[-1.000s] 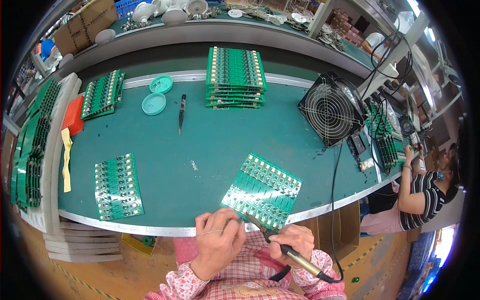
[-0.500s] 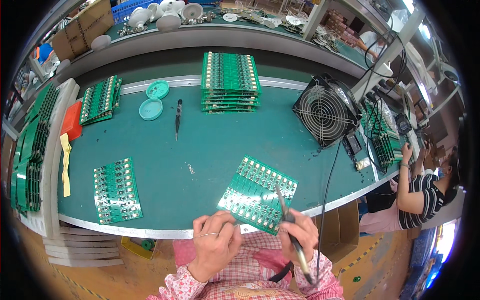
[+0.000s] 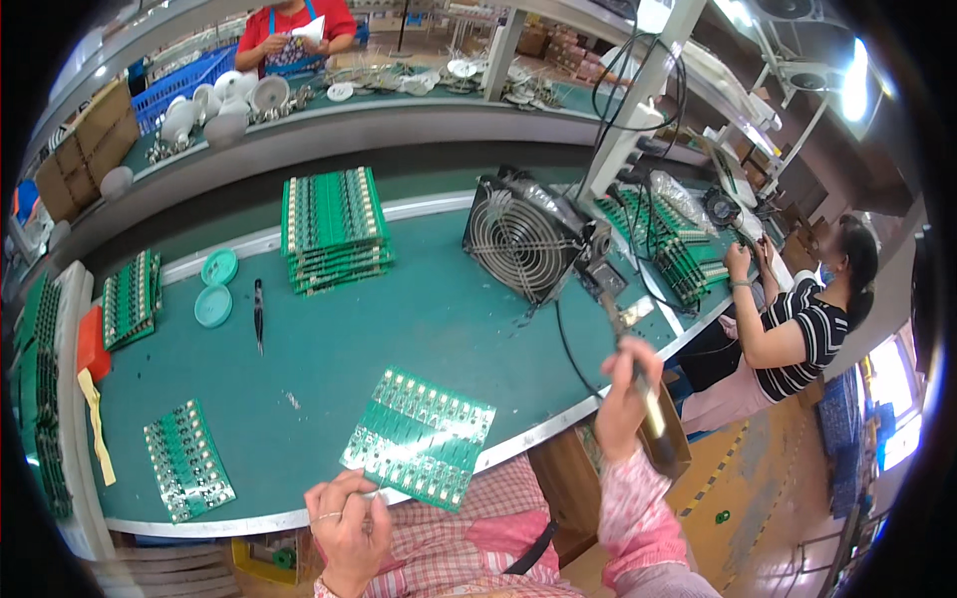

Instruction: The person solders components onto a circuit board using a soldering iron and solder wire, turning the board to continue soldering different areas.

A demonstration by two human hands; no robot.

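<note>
A green circuit board (image 3: 419, 439) lies tilted at the table's front edge, with rows of small white parts and a bright glare across it. My left hand (image 3: 347, 528) is closed by its near left corner, fingertips curled together. A thin silvery line crosses one finger; what the fingers hold is too small to make out. Off to the right, my right hand (image 3: 626, 394) grips a soldering iron (image 3: 654, 414), blurred by motion. The iron's front end points away from me, toward the small dark holder (image 3: 604, 279) beside the black fan (image 3: 520, 239).
Boards are stacked at the back (image 3: 334, 229); another board (image 3: 187, 460) lies at left. Tweezers (image 3: 259, 317) and teal round dishes (image 3: 213, 305) lie near a red box (image 3: 94, 344). A cable crosses the table's right side. A co-worker (image 3: 797, 319) sits at right; another person stands beyond the shelf.
My right hand has carried the soldering iron away from the board, rightward and forward toward the holder. My left hand stays near the board's corner. The whole view has swung right and up.
</note>
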